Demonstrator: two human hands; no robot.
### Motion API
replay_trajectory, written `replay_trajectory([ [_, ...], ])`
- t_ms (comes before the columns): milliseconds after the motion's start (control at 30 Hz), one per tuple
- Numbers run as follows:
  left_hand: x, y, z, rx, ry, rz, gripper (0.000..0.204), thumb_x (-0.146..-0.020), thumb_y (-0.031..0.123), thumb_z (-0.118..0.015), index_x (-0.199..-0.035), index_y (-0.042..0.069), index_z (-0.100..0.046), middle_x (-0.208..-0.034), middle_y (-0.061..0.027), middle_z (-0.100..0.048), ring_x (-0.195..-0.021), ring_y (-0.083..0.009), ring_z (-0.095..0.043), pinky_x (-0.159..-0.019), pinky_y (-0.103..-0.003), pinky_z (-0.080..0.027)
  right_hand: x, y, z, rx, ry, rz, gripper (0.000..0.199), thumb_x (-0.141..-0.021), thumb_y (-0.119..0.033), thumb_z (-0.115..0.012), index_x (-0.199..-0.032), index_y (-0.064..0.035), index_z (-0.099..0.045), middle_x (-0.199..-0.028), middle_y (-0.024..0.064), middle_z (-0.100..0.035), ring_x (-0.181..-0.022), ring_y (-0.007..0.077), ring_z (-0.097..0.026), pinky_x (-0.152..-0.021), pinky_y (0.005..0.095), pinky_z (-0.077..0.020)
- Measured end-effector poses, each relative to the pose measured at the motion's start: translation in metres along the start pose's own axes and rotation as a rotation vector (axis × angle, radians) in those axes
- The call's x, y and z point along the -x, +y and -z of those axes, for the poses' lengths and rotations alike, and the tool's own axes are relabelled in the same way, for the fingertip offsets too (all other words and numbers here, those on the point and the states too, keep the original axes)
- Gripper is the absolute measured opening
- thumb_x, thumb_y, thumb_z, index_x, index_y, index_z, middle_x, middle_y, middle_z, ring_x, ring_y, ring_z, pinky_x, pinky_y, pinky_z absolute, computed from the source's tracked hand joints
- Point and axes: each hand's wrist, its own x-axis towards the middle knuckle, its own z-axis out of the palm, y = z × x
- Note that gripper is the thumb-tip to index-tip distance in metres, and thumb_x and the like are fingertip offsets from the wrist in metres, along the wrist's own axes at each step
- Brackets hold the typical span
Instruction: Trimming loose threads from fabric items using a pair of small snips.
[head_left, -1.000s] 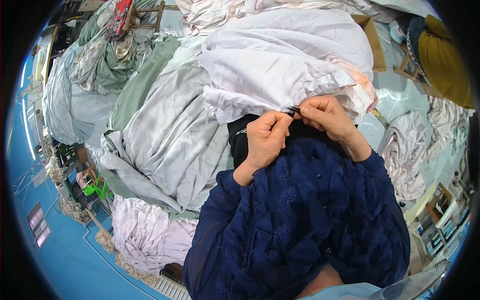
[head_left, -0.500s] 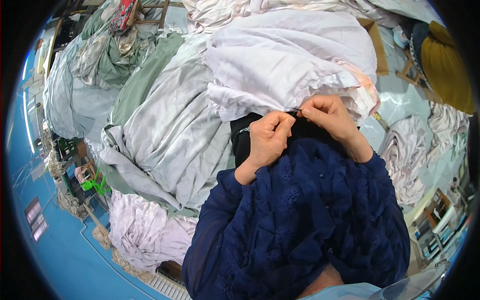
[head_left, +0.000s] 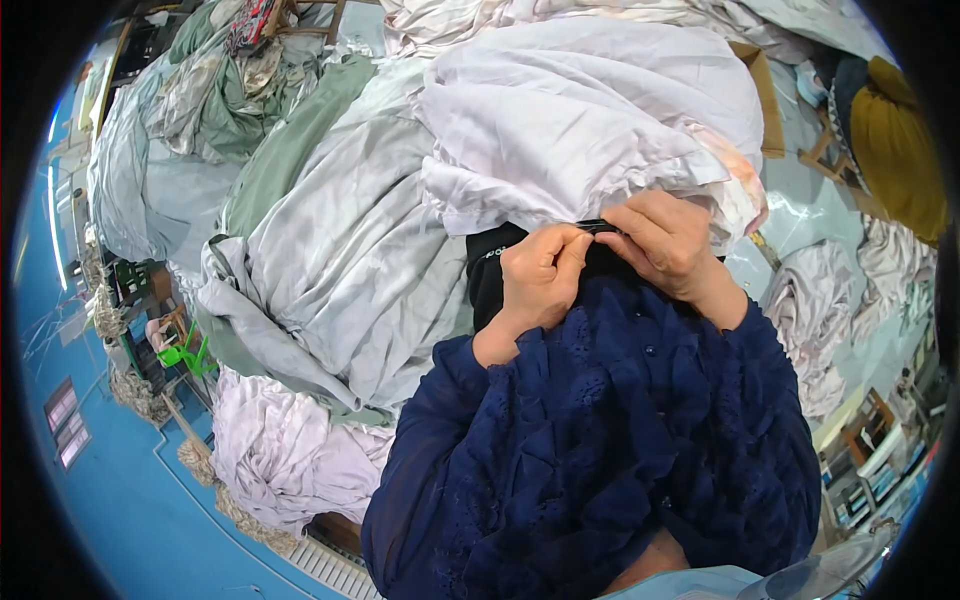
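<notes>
My left hand [head_left: 540, 275] and my right hand [head_left: 668, 245] meet just below a big heap of white cloth [head_left: 590, 120]. Both pinch the top edge of a black piece of fabric [head_left: 490, 275], fingertips almost touching at a small dark strip [head_left: 598, 227]. The black fabric shows only to the left of my left hand; the rest is hidden behind my hands and my dark blue lace sleeves [head_left: 600, 440]. The white heap's lower hem hangs right over my knuckles.
Pale grey cloth [head_left: 350, 260] and green cloth [head_left: 290, 140] are piled to the left. A lilac bundle [head_left: 280, 450] lies lower left above the blue floor [head_left: 130, 500]. A mustard cushion [head_left: 905, 140] and more pale fabric [head_left: 810, 310] sit at right.
Both hands stay pinched together at the same spot on the black fabric's edge; the fingers shift only slightly.
</notes>
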Motion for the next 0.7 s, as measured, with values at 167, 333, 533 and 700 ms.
replay_trajectory([
  [167, -0.001, 0.002, 0.001, -0.008, 0.001, -0.001, 0.004, -0.086, 0.002, -0.066, -0.083, 0.001, -0.067, -0.066, -0.0064, -0.063, -0.055, -0.0126, -0.057, -0.052, -0.026, -0.044, 0.0, 0.002, -0.002, 0.007, -0.001, 0.019, 0.025, -0.068, -0.01, -0.081, -0.09, -0.0042, -0.068, -0.075, 0.0068, -0.06, -0.062, 0.0225, -0.059, -0.051, 0.0324, -0.0449],
  [333, -0.002, 0.001, 0.001, -0.016, -0.009, -0.012, 0.004, -0.086, 0.003, -0.066, -0.083, 0.001, -0.067, -0.066, -0.0073, -0.063, -0.055, -0.0143, -0.057, -0.052, -0.027, -0.045, -0.001, 0.005, -0.003, 0.003, 0.004, 0.04, 0.026, -0.068, -0.011, -0.081, -0.09, -0.004, -0.068, -0.074, 0.0065, -0.061, -0.061, 0.0223, -0.06, -0.051, 0.032, -0.0452],
  [533, -0.003, -0.004, -0.001, -0.03, -0.009, -0.093, 0.008, -0.09, 0.003, -0.065, -0.083, 0.0, -0.068, -0.062, -0.0013, -0.06, -0.046, -0.0052, -0.051, -0.042, -0.021, -0.038, 0.002, 0.011, -0.006, -0.018, 0.019, 0.068, 0.027, -0.068, -0.012, -0.082, -0.09, -0.004, -0.069, -0.074, 0.0063, -0.061, -0.061, 0.0227, -0.06, -0.05, 0.0316, -0.045],
  [700, -0.005, -0.005, -0.002, -0.039, -0.023, -0.098, 0.008, -0.09, 0.002, -0.065, -0.083, 0.0, -0.068, -0.063, -0.0018, -0.061, -0.046, -0.006, -0.052, -0.042, -0.022, -0.039, 0.004, 0.012, -0.005, -0.013, 0.011, 0.048, 0.028, -0.069, -0.012, -0.082, -0.091, -0.0038, -0.068, -0.074, 0.0068, -0.061, -0.062, 0.0231, -0.06, -0.051, 0.0312, -0.0452],
])
